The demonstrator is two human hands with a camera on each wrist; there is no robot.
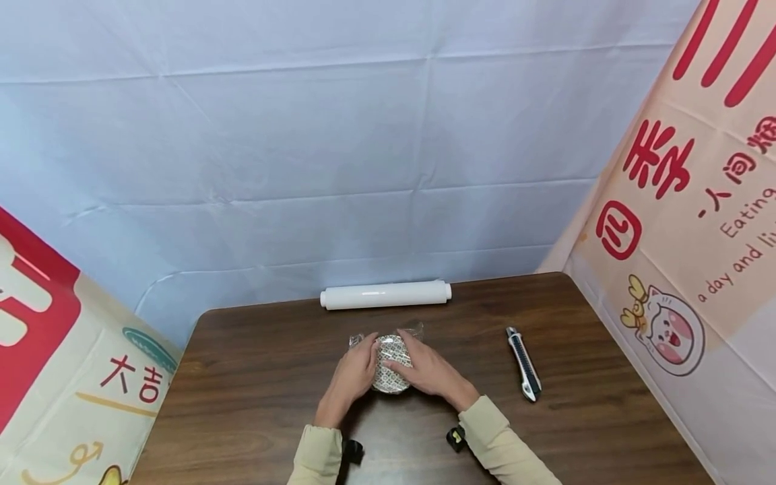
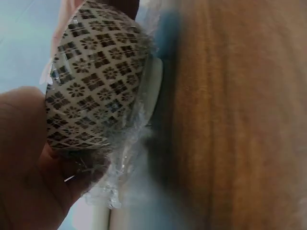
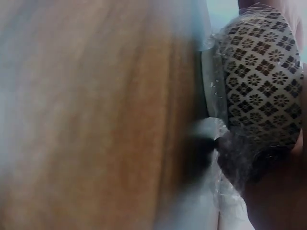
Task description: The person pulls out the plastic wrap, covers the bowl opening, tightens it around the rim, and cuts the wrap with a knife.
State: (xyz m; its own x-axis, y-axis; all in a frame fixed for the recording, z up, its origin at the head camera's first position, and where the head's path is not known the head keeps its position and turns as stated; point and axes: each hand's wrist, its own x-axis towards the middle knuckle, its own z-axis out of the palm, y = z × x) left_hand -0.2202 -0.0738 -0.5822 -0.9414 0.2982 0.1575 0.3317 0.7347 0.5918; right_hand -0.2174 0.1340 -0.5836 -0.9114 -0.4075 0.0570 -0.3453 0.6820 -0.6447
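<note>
A small patterned bowl [image 1: 392, 364] with brown floral diamonds stands near the middle of the table. Clear cling film [image 3: 221, 91] covers it and bunches in crinkled folds around its sides. My left hand [image 1: 355, 367] grips the bowl from the left, and my right hand [image 1: 432, 367] holds it from the right, its thumb over the rim. In the left wrist view, the patterned wall [image 2: 98, 79] and pale foot [image 2: 154, 88] of the bowl show, with loose film hanging below the fingers. Parts of the fingers are hidden behind the bowl.
A white roll of cling film [image 1: 386, 295] lies along the back edge of the brown wooden table [image 1: 267, 377]. To the right rests a utility knife [image 1: 524, 364]. A pale cloth backdrop [image 1: 291, 148] hangs behind, with printed cloths at both sides.
</note>
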